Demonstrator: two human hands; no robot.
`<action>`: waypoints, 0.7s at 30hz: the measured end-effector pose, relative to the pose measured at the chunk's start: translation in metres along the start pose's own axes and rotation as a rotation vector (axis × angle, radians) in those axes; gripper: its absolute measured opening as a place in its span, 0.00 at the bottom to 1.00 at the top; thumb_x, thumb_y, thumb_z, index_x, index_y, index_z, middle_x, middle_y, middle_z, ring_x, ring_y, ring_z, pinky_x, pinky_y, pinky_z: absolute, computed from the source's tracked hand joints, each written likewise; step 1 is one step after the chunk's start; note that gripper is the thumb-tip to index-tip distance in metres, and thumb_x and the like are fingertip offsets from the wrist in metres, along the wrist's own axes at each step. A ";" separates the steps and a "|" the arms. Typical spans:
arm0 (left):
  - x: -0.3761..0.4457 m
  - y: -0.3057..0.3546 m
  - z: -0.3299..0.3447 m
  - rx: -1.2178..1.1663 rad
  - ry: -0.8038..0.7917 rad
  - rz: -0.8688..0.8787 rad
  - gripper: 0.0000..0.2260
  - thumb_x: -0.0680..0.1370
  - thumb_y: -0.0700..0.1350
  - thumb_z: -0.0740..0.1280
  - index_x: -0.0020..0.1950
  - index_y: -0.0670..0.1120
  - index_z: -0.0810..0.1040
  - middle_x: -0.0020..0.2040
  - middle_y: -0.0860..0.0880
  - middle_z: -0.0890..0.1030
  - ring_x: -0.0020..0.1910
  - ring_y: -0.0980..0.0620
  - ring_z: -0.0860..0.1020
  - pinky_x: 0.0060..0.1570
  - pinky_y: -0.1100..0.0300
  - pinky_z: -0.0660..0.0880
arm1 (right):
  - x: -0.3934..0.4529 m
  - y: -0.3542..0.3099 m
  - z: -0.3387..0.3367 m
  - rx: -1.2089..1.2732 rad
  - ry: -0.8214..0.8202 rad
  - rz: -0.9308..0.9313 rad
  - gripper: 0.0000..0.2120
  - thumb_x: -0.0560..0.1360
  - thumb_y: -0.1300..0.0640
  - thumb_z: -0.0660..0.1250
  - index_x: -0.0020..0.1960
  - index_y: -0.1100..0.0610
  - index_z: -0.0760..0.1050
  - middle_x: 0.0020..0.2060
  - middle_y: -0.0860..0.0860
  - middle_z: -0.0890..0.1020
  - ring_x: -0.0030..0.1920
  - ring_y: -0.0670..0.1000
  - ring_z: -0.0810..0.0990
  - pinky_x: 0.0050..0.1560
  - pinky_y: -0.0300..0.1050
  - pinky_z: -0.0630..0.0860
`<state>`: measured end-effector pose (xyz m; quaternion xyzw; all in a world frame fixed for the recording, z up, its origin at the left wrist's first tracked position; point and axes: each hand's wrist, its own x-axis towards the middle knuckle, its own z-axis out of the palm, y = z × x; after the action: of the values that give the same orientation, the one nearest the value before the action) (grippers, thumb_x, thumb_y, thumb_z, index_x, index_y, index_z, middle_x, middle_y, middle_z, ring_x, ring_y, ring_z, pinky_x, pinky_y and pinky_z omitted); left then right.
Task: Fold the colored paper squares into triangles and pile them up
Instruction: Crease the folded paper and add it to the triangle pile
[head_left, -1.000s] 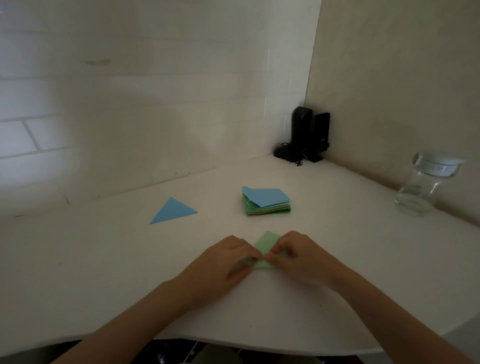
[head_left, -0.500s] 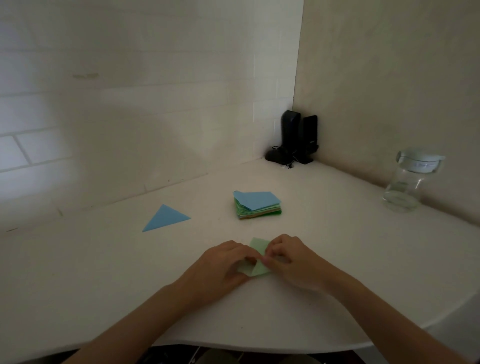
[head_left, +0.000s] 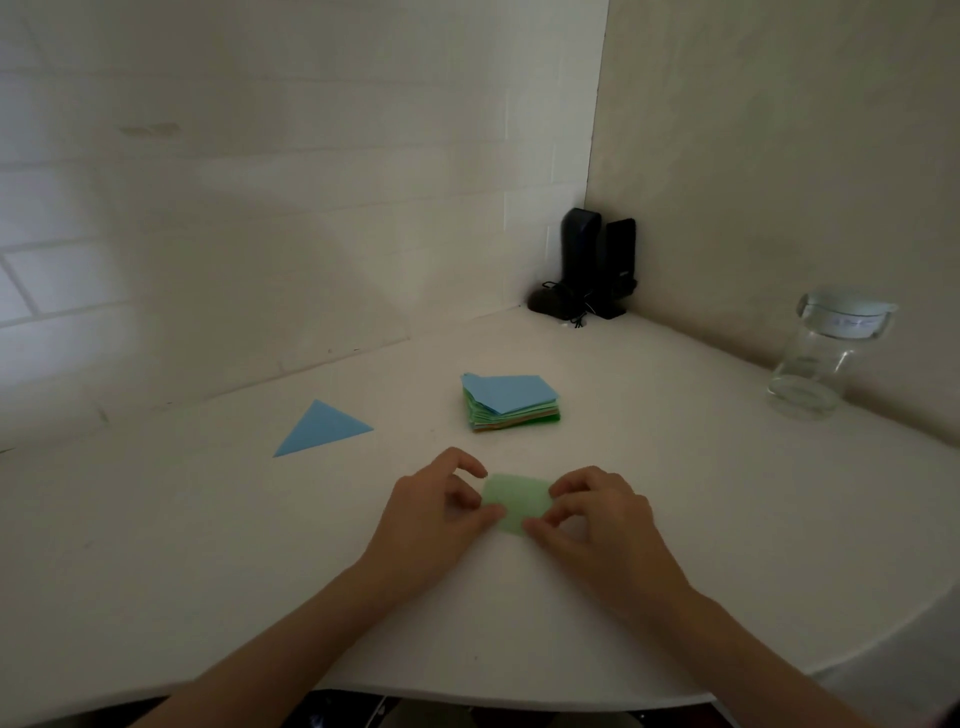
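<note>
While your left hand (head_left: 436, 512) and right hand (head_left: 597, 519) pinch the green paper (head_left: 515, 500) at lower centre, it lies on the white table (head_left: 675, 467).

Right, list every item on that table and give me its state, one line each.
green paper: on the table, pinched at both sides, not yet a triangle.
left hand: fingers on the green paper's left edge.
right hand: fingers on its right edge.
blue triangle: folded, lying flat, alone.
paper stack: unfolded squares, blue sheet on top.
glass jar: upright, lid on; looks empty.
black speakers: upright in the corner.
</note>
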<state>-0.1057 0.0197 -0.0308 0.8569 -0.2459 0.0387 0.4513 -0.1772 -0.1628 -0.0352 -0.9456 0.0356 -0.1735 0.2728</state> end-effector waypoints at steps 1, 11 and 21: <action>0.001 0.001 0.002 0.039 0.001 0.002 0.14 0.69 0.52 0.75 0.49 0.54 0.74 0.35 0.55 0.80 0.38 0.60 0.77 0.42 0.68 0.70 | 0.001 -0.002 0.002 -0.014 0.010 0.020 0.09 0.69 0.40 0.69 0.36 0.44 0.79 0.48 0.38 0.73 0.53 0.41 0.70 0.57 0.46 0.65; 0.011 -0.012 0.006 0.193 -0.043 0.068 0.14 0.69 0.56 0.73 0.50 0.59 0.72 0.41 0.59 0.75 0.46 0.62 0.69 0.46 0.63 0.64 | 0.011 -0.005 0.002 -0.029 -0.131 0.138 0.18 0.67 0.38 0.69 0.52 0.39 0.67 0.54 0.40 0.68 0.56 0.45 0.64 0.52 0.43 0.57; 0.006 -0.001 0.004 0.436 -0.108 0.353 0.11 0.76 0.52 0.60 0.51 0.56 0.81 0.51 0.57 0.78 0.51 0.52 0.75 0.51 0.56 0.62 | 0.017 -0.009 -0.022 0.040 -0.354 0.128 0.16 0.75 0.58 0.62 0.61 0.47 0.76 0.55 0.48 0.76 0.59 0.50 0.75 0.63 0.40 0.67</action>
<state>-0.1009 0.0144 -0.0322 0.8784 -0.4009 0.1230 0.2291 -0.1690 -0.1688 -0.0081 -0.9516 0.0439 0.0128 0.3039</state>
